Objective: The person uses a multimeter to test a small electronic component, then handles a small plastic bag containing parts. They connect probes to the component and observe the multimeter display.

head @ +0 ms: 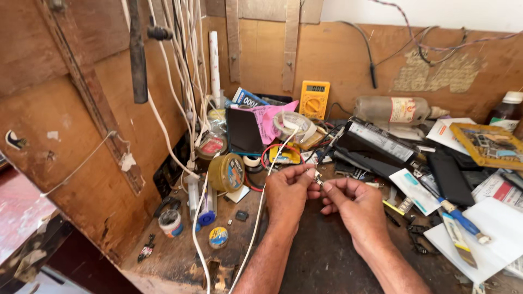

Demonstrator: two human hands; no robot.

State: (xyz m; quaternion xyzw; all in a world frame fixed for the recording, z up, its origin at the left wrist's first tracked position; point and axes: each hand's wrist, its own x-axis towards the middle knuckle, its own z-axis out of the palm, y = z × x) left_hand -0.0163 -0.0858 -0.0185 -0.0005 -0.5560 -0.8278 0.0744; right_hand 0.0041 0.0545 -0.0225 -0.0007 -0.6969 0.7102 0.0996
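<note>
Both hands up over the workbench [327, 261], just in front of the yellow meter [314, 99]. Left hand [286, 193] pinching a white cable [261, 201]; right hand [354, 204] gripping its small metal plug [317, 179]. Fingertips nearly touching. Tape roll [227, 172] left of the meter.

head cam | looks down, forward | close over workbench [321, 261] | edges seemingly distorted
</note>
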